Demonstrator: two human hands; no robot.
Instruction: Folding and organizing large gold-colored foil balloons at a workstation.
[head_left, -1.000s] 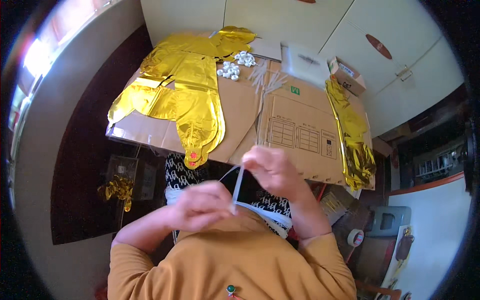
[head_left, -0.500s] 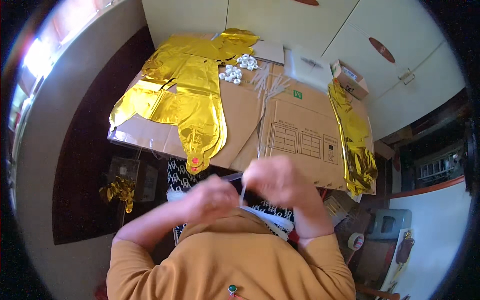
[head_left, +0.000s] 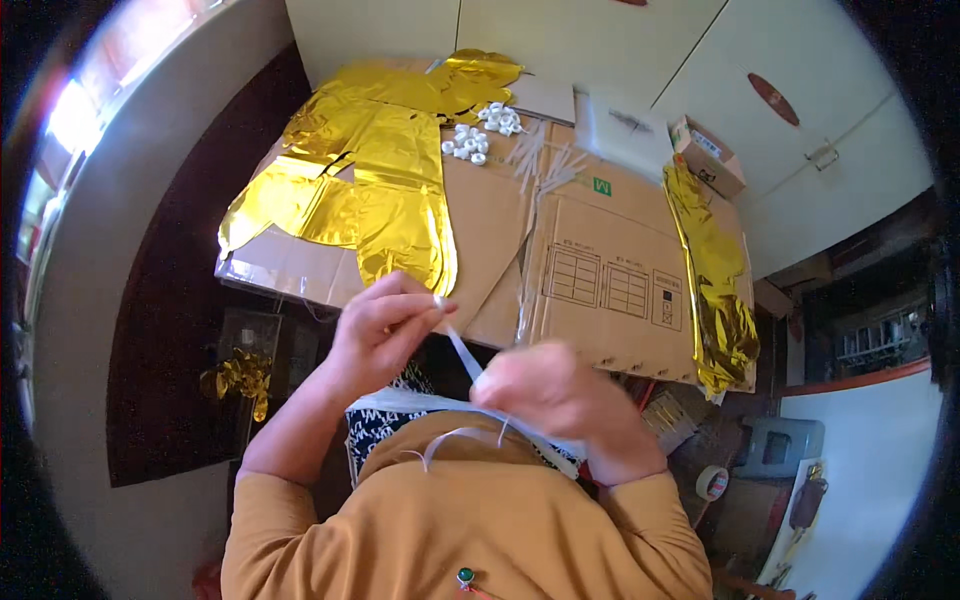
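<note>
A translucent white ribbon (head_left: 464,355) runs taut between my two hands, close in front of my body. My left hand (head_left: 385,325) is closed, pinching the ribbon's upper end and a small white piece at its fingertips. Lower and to the right, my right hand (head_left: 540,388) is closed round the other end, smeared by motion. A thin loose curl of ribbon (head_left: 470,433) lies against my orange top. Just beyond my left hand, a flat gold foil balloon (head_left: 400,215) hangs over the table's near edge.
Flattened cardboard (head_left: 620,235) covers the table. On it are several small white rings (head_left: 466,144), thin clear strips (head_left: 550,165), a folded gold foil sheet (head_left: 712,270) and a small open box (head_left: 708,160). A tape roll (head_left: 712,483) and a blue-grey stool (head_left: 778,448) are at right.
My left hand has moved up and left, away from my right hand, which has dropped slightly. The ribbon between them now shows as a longer stretch.
</note>
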